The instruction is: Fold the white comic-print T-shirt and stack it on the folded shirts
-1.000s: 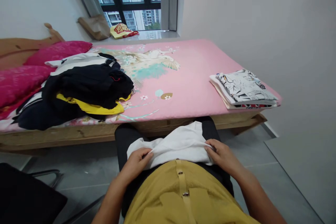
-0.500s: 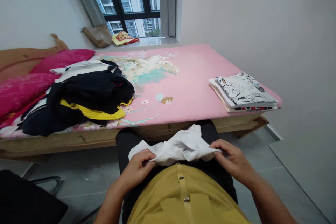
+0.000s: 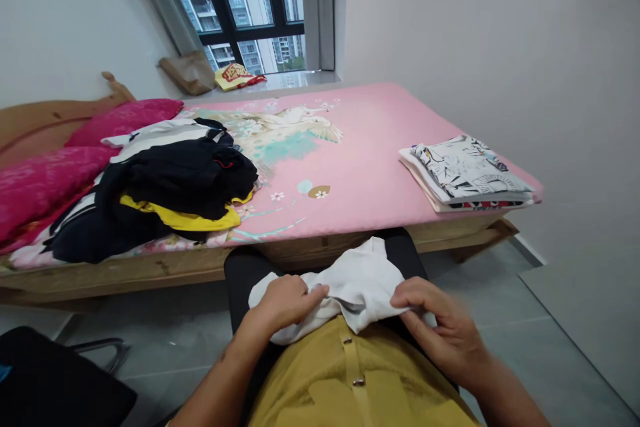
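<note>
A crumpled white garment (image 3: 357,280) lies on my lap, over black trousers and above my mustard-yellow top. My left hand (image 3: 286,302) is closed on its left part, fingers curled into the cloth. My right hand (image 3: 440,327) pinches the garment's right edge between thumb and fingers. Both hands sit close to my body, just in front of the bed's wooden edge (image 3: 150,267).
The pink bed sheet (image 3: 360,160) carries a heap of black, yellow and striped clothes (image 3: 170,187) at left and a folded stack (image 3: 467,173) at the right corner. Pink pillows (image 3: 55,173) lie far left. A black chair (image 3: 55,380) stands low left. Bags rest on the window sill (image 3: 215,73).
Both hands drew closer together and gathered the white garment into a tighter bunch on my lap. The left hand shifted right over the cloth. The view rose slightly.
</note>
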Action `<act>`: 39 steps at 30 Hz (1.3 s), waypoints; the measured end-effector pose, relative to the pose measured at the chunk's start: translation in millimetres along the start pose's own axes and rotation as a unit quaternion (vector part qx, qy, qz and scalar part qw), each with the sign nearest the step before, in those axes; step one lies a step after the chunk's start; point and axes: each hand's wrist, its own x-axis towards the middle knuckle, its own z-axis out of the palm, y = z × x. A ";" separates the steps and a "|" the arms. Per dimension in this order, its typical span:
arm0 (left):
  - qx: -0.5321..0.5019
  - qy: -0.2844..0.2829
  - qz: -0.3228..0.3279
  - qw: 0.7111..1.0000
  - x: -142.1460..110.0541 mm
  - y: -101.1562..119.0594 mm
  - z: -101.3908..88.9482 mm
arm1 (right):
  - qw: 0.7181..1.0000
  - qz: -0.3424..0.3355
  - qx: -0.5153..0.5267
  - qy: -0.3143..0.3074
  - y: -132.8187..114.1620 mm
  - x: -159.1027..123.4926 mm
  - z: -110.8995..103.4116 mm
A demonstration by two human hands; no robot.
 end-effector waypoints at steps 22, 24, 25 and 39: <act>0.088 0.006 0.063 0.994 -6.3 52.2 1.7 | 0.987 0.099 -0.016 0.125 3.2 -2.5 11.3; 0.097 -0.012 0.088 0.991 -3.7 58.4 0.2 | 0.979 0.114 -0.036 0.167 9.4 -3.4 6.1; 0.068 -0.016 0.099 0.993 -2.6 58.3 -0.1 | 0.972 0.129 -0.046 0.190 13.3 -4.0 2.8; -0.721 0.049 -0.018 0.691 -12.9 43.8 7.3 | 0.997 0.073 -0.031 -0.019 -2.5 19.2 14.9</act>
